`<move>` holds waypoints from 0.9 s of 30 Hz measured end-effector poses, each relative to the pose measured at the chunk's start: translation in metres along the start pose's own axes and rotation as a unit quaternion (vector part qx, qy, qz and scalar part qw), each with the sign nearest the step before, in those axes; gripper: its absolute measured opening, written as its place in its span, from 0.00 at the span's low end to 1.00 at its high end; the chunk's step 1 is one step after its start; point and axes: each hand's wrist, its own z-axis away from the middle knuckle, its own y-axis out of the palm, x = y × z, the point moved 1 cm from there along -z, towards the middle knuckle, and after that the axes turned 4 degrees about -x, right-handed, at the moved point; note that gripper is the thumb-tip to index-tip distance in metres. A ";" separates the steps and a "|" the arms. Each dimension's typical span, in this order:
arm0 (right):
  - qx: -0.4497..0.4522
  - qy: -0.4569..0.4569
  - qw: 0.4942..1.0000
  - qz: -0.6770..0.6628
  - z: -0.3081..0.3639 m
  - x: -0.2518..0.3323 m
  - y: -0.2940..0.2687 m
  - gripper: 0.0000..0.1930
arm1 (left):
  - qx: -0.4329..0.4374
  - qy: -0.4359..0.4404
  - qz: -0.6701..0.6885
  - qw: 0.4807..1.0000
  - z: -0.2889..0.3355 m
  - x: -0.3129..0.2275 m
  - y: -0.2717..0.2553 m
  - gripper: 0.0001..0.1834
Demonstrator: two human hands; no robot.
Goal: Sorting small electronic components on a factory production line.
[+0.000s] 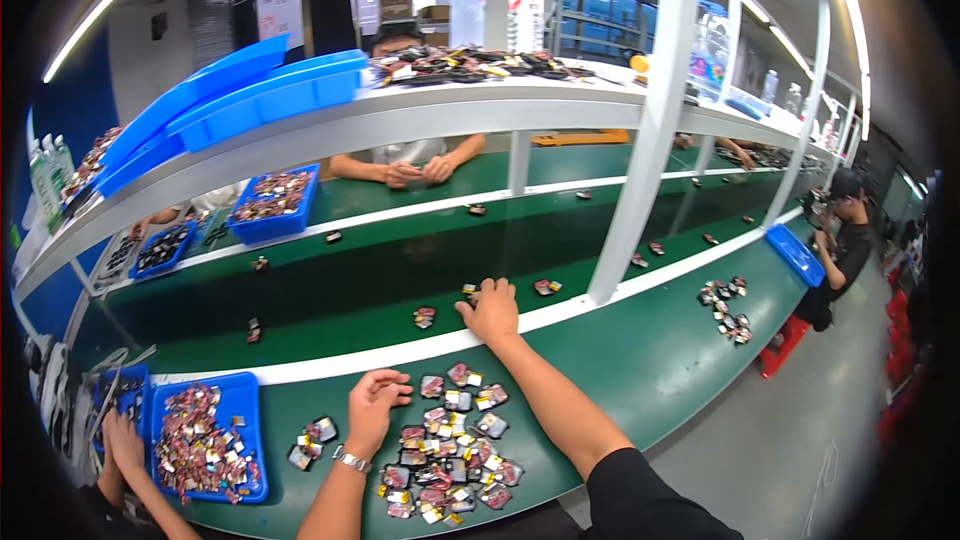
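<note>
My right hand (490,312) stretches over the far white rail onto the green conveyor belt (330,325). Its thumb and forefinger close around a small electronic part (470,292), partly hidden by the fingers. My left hand (374,402), with a metal watch at the wrist, hovers beside a spread of similar parts on the near green worktop; its fingers are apart and nothing shows in them. These parts (445,455) are silver, black and reddish with yellow bits. A pair of parts (313,442) lies left of my left wrist, and another part (425,317) rides the belt.
A blue bin (258,440) full of parts stands at left, near another person's hands (122,448). A white post (650,130) rises right of my right hand. An overhead shelf (430,105) carries blue trays and a bottle. More parts (725,310) lie at right.
</note>
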 end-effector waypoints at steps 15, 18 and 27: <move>0.276 0.004 0.886 -0.372 0.062 0.020 -0.054 0.20 | 0.026 -0.048 0.017 0.998 -0.002 -0.010 0.010 0.13; 0.345 -0.139 0.833 -0.410 0.078 0.040 -0.060 0.21 | 0.087 -0.107 0.079 0.987 0.003 -0.016 0.001 0.17; 0.263 -0.276 0.861 -0.336 0.086 0.044 -0.070 0.21 | 0.147 -0.148 0.067 0.976 -0.005 -0.010 0.004 0.17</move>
